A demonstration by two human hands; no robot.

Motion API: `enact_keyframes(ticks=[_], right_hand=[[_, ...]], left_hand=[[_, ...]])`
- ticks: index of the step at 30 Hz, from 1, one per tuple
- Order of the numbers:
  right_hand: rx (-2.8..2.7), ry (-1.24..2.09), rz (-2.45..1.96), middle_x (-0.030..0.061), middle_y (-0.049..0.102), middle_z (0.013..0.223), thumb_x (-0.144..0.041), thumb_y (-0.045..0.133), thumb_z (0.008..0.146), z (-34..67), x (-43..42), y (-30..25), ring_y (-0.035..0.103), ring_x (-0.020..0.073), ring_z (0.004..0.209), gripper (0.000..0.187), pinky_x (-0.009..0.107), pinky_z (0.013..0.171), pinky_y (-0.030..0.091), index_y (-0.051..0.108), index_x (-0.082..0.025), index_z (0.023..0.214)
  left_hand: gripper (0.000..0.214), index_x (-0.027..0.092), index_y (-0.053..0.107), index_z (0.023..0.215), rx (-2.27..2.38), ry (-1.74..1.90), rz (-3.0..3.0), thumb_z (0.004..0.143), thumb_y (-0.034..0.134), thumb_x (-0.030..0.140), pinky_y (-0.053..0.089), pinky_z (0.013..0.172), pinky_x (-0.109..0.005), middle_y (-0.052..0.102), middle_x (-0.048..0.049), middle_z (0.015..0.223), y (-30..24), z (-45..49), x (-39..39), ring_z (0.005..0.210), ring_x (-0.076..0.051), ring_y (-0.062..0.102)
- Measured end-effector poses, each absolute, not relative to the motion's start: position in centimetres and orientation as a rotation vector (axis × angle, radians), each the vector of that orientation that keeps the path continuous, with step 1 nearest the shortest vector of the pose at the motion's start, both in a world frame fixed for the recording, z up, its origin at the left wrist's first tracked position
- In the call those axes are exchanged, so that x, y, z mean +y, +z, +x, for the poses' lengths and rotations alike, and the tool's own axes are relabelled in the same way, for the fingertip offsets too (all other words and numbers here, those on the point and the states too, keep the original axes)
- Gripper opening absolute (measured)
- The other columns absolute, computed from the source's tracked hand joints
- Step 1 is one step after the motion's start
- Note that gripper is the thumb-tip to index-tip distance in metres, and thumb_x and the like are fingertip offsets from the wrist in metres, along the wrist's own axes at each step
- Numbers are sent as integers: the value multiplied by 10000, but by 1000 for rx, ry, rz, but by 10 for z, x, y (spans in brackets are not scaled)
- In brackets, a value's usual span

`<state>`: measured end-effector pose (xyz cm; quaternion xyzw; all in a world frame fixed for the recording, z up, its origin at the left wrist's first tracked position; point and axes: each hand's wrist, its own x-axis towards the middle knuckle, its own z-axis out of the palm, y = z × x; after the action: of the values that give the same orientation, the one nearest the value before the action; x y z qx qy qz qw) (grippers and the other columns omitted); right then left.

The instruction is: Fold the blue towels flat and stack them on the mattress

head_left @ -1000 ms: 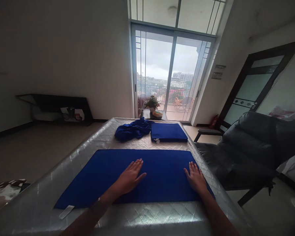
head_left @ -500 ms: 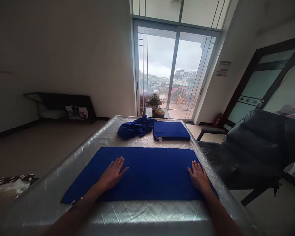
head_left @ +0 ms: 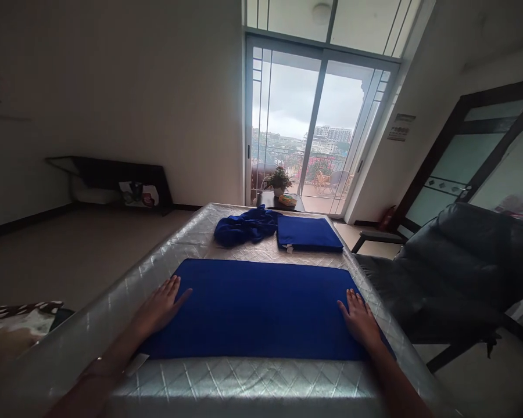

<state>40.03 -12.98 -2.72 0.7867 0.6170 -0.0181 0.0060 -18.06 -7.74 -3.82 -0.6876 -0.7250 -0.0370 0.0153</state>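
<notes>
A blue cloth point(head_left: 261, 310), folded into a wide flat rectangle, lies before me on a mattress point(head_left: 244, 377) with a shiny quilted cover. My left hand point(head_left: 161, 305) rests on its left edge, fingers stretched out and thumb apart. On the right end of the cloth lies my right hand point(head_left: 359, 316), flat, fingers extended. A white tag point(head_left: 136, 364) sticks out at the near left corner, beside my left forearm. Farther back are a crumpled blue cloth point(head_left: 246, 226) and, touching or close beside it, a neatly folded blue cloth point(head_left: 309, 233) with a small white tag.
To the right stands a black padded chair point(head_left: 448, 267) close to the mattress. Beyond the far end, a small table point(head_left: 265, 202) holds a potted plant point(head_left: 279, 181) before a sliding glass door point(head_left: 287, 116). A dark frame-like object point(head_left: 117, 177) leans by the left wall.
My left hand has slid left across the cloth to its left edge. My right hand stays flat on the right end. The view has shifted slightly.
</notes>
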Motion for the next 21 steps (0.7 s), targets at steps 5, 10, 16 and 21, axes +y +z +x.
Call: enact_keyframes(ticks=[5,10,16,21], right_hand=[[1875,-116,2433,51,96,1616,-532,199,955,403,-128,-20,86,204,1481,740,408,1198,96,114,-95,1545],[1793,-172,2434,76,121,1611,-516,176,966,385,-120,-6,112,235,1477,724,427,1190,127,149,-71,1537],[2277,-185,2196,90,192,1594,-509,113,989,278,-104,9,127,202,1475,697,373,1189,98,231,-80,1525],[2573,-304,2016,67,166,1601,-559,48,980,200,-81,6,88,175,1479,730,359,1194,51,199,-110,1536]], left_hand=[[818,5,186,1512,-2333,-147,-2166,945,185,595,151,1204,-401,170,-160,1601,-44,-186,-78,1489,-252,156],[856,-2,179,1511,-2340,-196,-2161,935,172,632,153,1203,-415,180,-170,1599,-44,-186,-78,1484,-264,179],[855,-12,195,1506,-2311,-165,-2157,933,152,621,147,1202,-398,192,-184,1593,-42,-182,-80,1482,-264,189],[855,-6,181,1511,-2316,-163,-2155,930,140,620,145,1205,-399,189,-173,1594,-42,-183,-81,1482,-260,191]])
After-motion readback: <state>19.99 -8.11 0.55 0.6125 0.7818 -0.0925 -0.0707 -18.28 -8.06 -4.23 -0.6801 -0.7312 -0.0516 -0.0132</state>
